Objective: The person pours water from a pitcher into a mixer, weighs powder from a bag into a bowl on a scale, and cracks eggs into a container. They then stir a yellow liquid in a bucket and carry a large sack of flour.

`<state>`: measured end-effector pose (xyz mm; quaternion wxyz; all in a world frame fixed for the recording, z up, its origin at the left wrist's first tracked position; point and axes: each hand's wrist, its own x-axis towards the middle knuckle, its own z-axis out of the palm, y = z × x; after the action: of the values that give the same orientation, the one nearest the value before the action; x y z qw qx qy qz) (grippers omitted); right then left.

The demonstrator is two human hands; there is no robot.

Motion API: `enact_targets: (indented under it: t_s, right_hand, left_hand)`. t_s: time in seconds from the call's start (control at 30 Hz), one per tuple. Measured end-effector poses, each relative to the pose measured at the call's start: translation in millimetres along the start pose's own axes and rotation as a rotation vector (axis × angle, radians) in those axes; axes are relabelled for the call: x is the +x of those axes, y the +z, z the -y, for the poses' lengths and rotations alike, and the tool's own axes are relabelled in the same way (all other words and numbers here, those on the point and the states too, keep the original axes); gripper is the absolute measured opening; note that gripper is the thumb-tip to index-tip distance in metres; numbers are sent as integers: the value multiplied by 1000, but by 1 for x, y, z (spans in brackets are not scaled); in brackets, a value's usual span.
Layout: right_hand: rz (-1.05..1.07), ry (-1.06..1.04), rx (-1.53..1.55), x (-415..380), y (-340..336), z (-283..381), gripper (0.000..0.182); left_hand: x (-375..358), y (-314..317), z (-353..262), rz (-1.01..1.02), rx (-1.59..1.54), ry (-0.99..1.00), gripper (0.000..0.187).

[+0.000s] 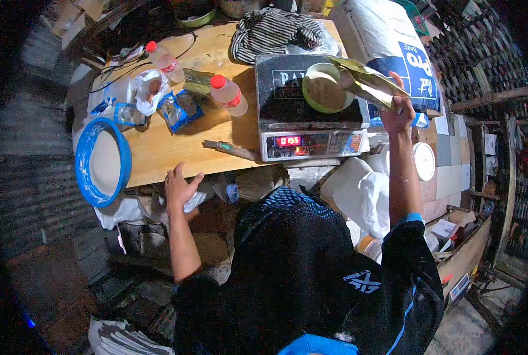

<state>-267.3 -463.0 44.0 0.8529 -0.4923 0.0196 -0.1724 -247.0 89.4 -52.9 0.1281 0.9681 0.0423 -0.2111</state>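
My right hand (399, 112) grips a gold-green foil pouch (367, 86), its end tilted over the rim of a light green bowl (308, 99). Brownish powder (324, 87) lies in the bowl, which stands on the black platform of a digital scale (276, 112). Red digits on the scale's display (289, 141) look like 0.155. My left hand (181, 188) rests at the front edge of the wooden table (157, 154), fingers spread and holding nothing. A cutter knife (231, 148) lies on the table to the right of that hand.
A blue basin (126, 155) of white powder stands at the table's left end. Two red-capped bottles (231, 97) (163, 62), opened blue packets (181, 112) and a striped cloth (276, 35) are farther back. A large white sack (373, 29) stands behind the scale.
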Motion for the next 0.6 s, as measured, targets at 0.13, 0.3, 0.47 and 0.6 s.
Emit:
enact_targets:
  t_s: [0.13, 0.3, 0.47, 0.6]
  right_hand:
    - [-47, 24, -46, 2, -13, -4, 74]
    - [63, 43, -12, 0, 4, 4, 60]
    - [116, 53, 23, 7, -23, -4, 58]
    - [97, 21, 3, 2, -3, 3, 59]
  left_hand:
    - [0, 0, 0, 4, 5, -6, 83]
    - [2, 4, 3, -11, 15, -1, 83]
    - [2, 3, 3, -21, 17, 6, 84]
    - [-2, 0, -3, -27, 62, 5, 84]
